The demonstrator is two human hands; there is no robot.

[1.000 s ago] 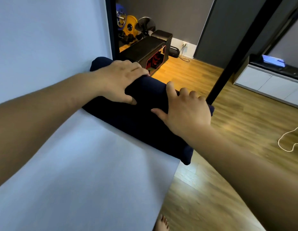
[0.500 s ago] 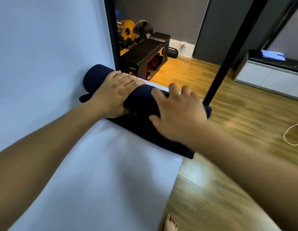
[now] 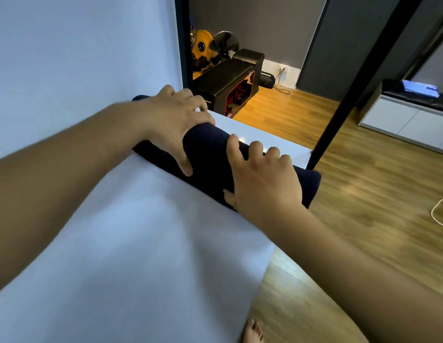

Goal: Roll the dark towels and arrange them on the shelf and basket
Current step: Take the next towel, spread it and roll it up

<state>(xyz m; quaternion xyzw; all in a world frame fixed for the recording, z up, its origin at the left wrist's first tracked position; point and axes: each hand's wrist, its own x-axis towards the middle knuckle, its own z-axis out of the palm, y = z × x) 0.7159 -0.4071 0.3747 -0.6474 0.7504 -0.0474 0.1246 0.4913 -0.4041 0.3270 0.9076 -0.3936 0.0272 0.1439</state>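
Dark towel roll [image 3: 206, 154], axis seemingly left-right

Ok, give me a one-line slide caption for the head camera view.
The left hand and right hand grip a rolled dark towel on the white surface.

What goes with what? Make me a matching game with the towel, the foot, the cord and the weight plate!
Things:
1. towel
2. foot
3. cord
4. weight plate

Clues:
A. yellow, far back in the room
B. dark blue, rolled up on the white table, with the left hand and the right hand around it
C. white, lying on the wooden floor at the right edge
D. bare, at the bottom edge of the picture, on the floor

Pairs: 1-B, 2-D, 3-C, 4-A
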